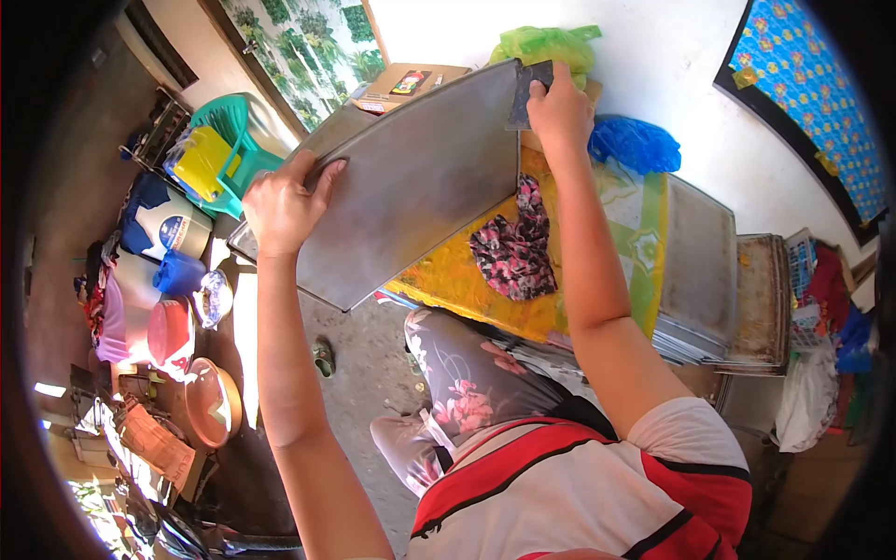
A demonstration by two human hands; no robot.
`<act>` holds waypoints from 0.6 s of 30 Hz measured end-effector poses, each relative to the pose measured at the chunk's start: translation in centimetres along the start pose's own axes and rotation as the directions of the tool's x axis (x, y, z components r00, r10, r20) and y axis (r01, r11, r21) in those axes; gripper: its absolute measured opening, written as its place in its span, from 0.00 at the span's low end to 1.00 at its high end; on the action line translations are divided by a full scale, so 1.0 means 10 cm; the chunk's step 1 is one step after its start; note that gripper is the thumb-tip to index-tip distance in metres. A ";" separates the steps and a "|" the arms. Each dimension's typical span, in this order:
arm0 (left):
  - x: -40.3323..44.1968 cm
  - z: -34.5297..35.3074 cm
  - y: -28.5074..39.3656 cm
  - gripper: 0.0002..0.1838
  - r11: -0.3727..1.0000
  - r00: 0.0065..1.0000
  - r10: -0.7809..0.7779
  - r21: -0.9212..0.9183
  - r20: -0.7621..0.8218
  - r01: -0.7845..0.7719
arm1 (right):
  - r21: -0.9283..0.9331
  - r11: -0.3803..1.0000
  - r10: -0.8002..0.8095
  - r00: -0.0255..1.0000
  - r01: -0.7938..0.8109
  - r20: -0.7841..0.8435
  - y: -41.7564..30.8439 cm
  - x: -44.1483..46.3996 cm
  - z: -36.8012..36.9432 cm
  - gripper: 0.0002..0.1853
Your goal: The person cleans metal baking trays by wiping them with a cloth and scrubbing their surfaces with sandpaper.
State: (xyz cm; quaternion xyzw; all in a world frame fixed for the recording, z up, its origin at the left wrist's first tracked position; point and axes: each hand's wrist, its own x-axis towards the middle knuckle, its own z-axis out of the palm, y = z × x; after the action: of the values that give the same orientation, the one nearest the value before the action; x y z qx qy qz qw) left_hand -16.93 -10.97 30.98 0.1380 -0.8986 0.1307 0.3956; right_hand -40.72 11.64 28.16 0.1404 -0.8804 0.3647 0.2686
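A large grey metal tray [420, 177] is held up and tilted over the floor and the edge of the yellow-covered table. My left hand [287, 201] is closed on its left edge, the thumb lying over the near face. At the tray's upper right corner, my right hand [560, 107] grips a small dark flat scraper [530, 93]. A crumpled floral cloth [515, 245] lies on the yellow table cover [439, 271], below and right of the tray.
Stacked metal trays [695, 271] stand right of the cloth. A blue plastic bag [635, 145], a green bag [551, 47] and a cardboard box [401, 84] sit behind. At left are a green chair [229, 140] and an orange basin [213, 401].
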 end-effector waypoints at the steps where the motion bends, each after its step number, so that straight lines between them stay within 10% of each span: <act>1: 0.00 0.00 0.00 0.20 1.000 1.000 0.003 -0.009 -0.001 -0.003 | -0.001 1.000 -0.028 0.999 0.028 -0.027 0.01 0.02 0.02 0.19; 12: 0.02 -0.01 -0.03 0.22 1.000 0.999 -0.016 0.000 0.050 0.016 | 0.077 0.944 -0.317 0.946 0.321 -0.061 0.08 -0.15 0.11 0.15; 18: 0.03 -0.03 0.02 0.22 0.999 0.995 -0.037 0.016 0.091 0.036 | 0.068 0.992 -0.099 0.987 0.108 -0.129 0.26 -0.26 0.22 0.16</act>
State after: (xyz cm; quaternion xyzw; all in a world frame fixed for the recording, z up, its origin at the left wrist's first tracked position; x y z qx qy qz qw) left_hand -17.03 -10.75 31.37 0.1630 -0.9121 0.1236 0.3554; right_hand -40.56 11.97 23.91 0.1727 -0.8390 0.3910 0.3366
